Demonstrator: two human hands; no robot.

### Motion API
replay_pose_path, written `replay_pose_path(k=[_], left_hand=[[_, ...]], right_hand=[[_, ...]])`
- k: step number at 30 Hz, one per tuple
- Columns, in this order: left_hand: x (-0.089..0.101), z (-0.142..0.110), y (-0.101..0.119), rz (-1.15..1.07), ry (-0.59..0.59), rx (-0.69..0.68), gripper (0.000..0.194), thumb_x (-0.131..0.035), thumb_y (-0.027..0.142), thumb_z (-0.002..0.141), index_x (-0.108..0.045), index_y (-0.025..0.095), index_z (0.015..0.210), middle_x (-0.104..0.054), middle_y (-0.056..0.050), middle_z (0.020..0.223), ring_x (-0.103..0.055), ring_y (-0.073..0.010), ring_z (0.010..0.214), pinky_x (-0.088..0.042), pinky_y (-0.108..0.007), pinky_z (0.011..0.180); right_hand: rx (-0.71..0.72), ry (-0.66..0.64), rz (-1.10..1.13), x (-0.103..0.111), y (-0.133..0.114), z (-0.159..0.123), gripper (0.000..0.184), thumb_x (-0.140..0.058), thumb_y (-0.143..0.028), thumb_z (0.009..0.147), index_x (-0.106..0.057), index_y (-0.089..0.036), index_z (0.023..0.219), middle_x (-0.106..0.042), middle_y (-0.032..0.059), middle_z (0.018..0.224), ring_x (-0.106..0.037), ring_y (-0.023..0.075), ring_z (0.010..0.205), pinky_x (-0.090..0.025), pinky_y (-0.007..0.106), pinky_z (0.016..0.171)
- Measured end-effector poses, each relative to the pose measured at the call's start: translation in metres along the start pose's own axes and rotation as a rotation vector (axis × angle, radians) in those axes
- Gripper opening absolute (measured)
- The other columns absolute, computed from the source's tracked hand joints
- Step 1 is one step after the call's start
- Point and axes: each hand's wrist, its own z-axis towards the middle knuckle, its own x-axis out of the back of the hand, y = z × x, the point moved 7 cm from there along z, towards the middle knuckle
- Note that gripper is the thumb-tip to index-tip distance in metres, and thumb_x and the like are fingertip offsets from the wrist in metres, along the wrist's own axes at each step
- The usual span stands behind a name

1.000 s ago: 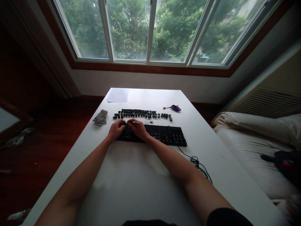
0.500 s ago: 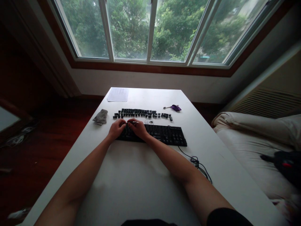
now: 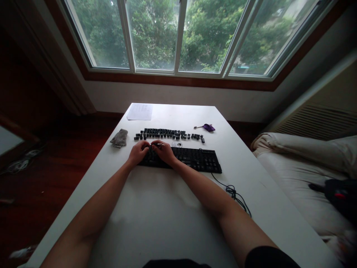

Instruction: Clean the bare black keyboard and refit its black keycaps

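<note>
A black keyboard (image 3: pixel 195 159) lies across the white table (image 3: pixel 167 216). Both of my hands rest on its left end. My left hand (image 3: pixel 138 152) is curled at the keyboard's left edge, fingers bent down onto it. My right hand (image 3: pixel 164 152) is closed around a thin metal tool (image 3: pixel 158 144) that points left toward the other hand. Behind the keyboard, several loose black keycaps (image 3: pixel 167 134) lie in rows. Whether my left fingers hold a keycap is too small to tell.
A grey cloth (image 3: pixel 119 138) lies left of the keycaps. A sheet of paper (image 3: pixel 140 111) sits at the table's far left, a purple item (image 3: pixel 208 127) at the far right. The keyboard cable (image 3: pixel 234 193) coils near the right edge. A bed (image 3: pixel 301 178) stands to the right.
</note>
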Motion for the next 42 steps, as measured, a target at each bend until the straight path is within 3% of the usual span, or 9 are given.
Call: replay_pose_path(k=[8, 15, 21, 31, 36, 42], left_hand=[[0.0, 0.0, 0.0, -0.025, -0.001, -0.009, 0.019, -0.054, 0.03, 0.083, -0.065, 0.021, 0.095, -0.065, -0.001, 0.084, -0.056, -0.017, 0.075, -0.045, -0.029, 0.072], [-0.001, 0.0, -0.002, 0.0, -0.005, -0.016, 0.022, -0.055, 0.022, 0.079, -0.065, 0.02, 0.097, -0.065, -0.001, 0.087, -0.056, -0.0164, 0.076, -0.045, -0.028, 0.072], [0.0, 0.001, -0.001, -0.022, -0.006, 0.005, 0.019, -0.055, 0.031, 0.084, -0.065, 0.02, 0.096, -0.065, -0.002, 0.084, -0.057, -0.0169, 0.076, -0.046, -0.028, 0.071], [-0.002, 0.0, -0.006, -0.056, 0.0, -0.007, 0.028, -0.055, 0.02, 0.077, -0.066, 0.02, 0.102, -0.066, -0.001, 0.088, -0.056, -0.0161, 0.075, -0.046, -0.028, 0.072], [-0.003, 0.001, -0.005, -0.12, -0.016, -0.023, 0.032, -0.055, 0.021, 0.079, -0.066, 0.021, 0.109, -0.066, -0.002, 0.094, -0.057, -0.0153, 0.075, -0.048, -0.029, 0.074], [-0.004, 0.001, 0.0, -0.119, -0.052, -0.089, 0.029, -0.057, 0.029, 0.085, -0.068, 0.023, 0.112, -0.066, -0.003, 0.099, -0.058, -0.0162, 0.08, -0.048, -0.03, 0.079]], right_hand=[[-0.005, -0.006, 0.014, -0.001, 0.002, 0.0, 0.025, -0.058, -0.036, 0.088, -0.07, -0.019, 0.101, -0.072, 0.0032, 0.088, -0.065, 0.0163, 0.078, -0.049, 0.026, 0.074], [0.01, 0.0, -0.005, -0.001, 0.003, 0.0, 0.026, -0.057, -0.036, 0.088, -0.07, -0.018, 0.102, -0.071, 0.0027, 0.086, -0.062, 0.0146, 0.074, -0.047, 0.025, 0.071], [0.014, 0.006, 0.035, -0.002, 0.006, 0.001, 0.025, -0.058, -0.036, 0.088, -0.07, -0.019, 0.102, -0.071, 0.0029, 0.086, -0.064, 0.0154, 0.075, -0.048, 0.025, 0.072], [0.026, 0.013, 0.019, 0.001, 0.002, 0.0, 0.026, -0.057, -0.037, 0.089, -0.07, -0.018, 0.102, -0.07, 0.0029, 0.086, -0.062, 0.0145, 0.074, -0.046, 0.025, 0.07], [-0.02, 0.05, 0.045, 0.001, 0.012, 0.0, 0.028, -0.056, -0.04, 0.089, -0.07, -0.019, 0.103, -0.068, 0.0021, 0.079, -0.059, 0.0142, 0.067, -0.045, 0.024, 0.063], [-0.049, 0.088, 0.122, 0.001, 0.024, 0.003, 0.029, -0.055, -0.043, 0.089, -0.068, -0.019, 0.101, -0.068, 0.0024, 0.079, -0.063, 0.0157, 0.07, -0.048, 0.025, 0.066]])
